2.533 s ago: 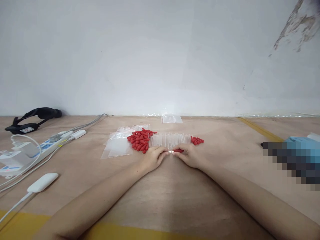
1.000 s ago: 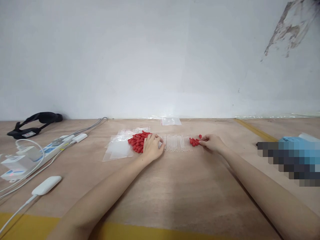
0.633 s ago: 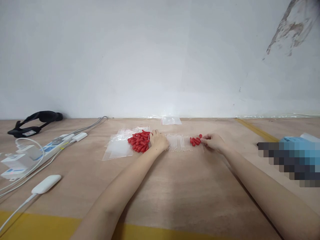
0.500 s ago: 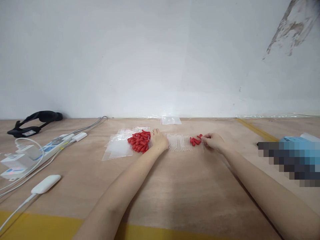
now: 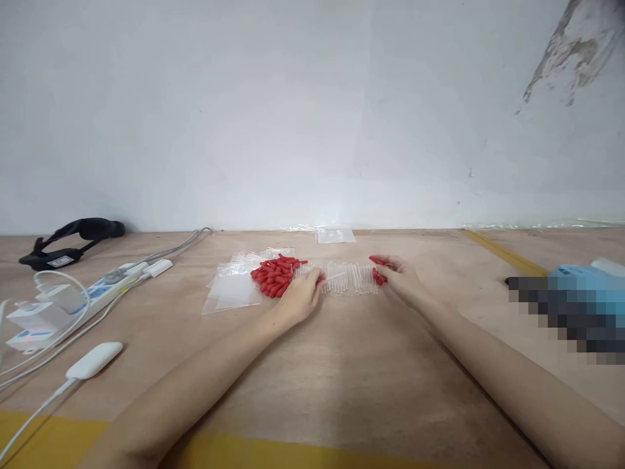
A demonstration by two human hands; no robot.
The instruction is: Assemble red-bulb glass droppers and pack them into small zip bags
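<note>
In the head view, my left hand (image 5: 305,294) is closed, pinching a thin clear tube (image 5: 335,278) that points right. It hovers at the left end of a row of similar clear tubes (image 5: 355,279) lying side by side. My right hand (image 5: 401,277) pinches a red rubber bulb (image 5: 375,259) beyond the row's right end. Just below it lie a few more red bulbs (image 5: 379,277), partly hidden by the fingers. A heap of red rubber bulbs (image 5: 273,277) sits left of my left hand.
Clear zip bags (image 5: 232,290) lie beside the heap, and another bag (image 5: 334,236) rests near the wall. At left are a power strip (image 5: 95,293) with cables, a white device (image 5: 95,360) and a black headset strap (image 5: 73,242). A blue item (image 5: 581,280) lies at right, partly pixelated.
My left hand has drawn back toward me and now holds a clear tube. My right hand has moved left with a red bulb, covering part of the small group there.
</note>
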